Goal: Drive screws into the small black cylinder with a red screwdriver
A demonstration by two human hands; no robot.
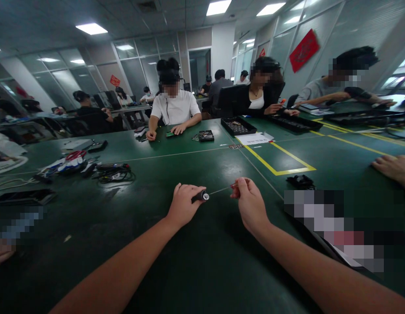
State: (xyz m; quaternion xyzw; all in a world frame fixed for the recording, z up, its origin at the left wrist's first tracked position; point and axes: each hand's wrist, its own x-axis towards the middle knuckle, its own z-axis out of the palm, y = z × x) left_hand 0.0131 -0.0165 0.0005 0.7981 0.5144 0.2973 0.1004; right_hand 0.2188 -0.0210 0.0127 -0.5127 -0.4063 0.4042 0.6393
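My left hand (185, 204) is closed round a short black cylinder (202, 196), whose round end with a pale metallic ring faces me. To its right, my right hand (251, 203) pinches a small reddish piece (234, 186) between thumb and fingers. A thin pale line (220, 190), perhaps a wire or a slim rod, runs from beside the cylinder to that piece. Both hands are held above the green table (189, 266). The exact kind of the cylinder and the piece cannot be made out, since fingers cover much of each.
Coiled black cables (114, 173) and a cable heap (71, 161) lie left. On the right are a small black item (300, 182) and another person's hand (394, 170). Across the table, a person in white (174, 107) works near black trays (238, 126) and yellow tape (290, 171).
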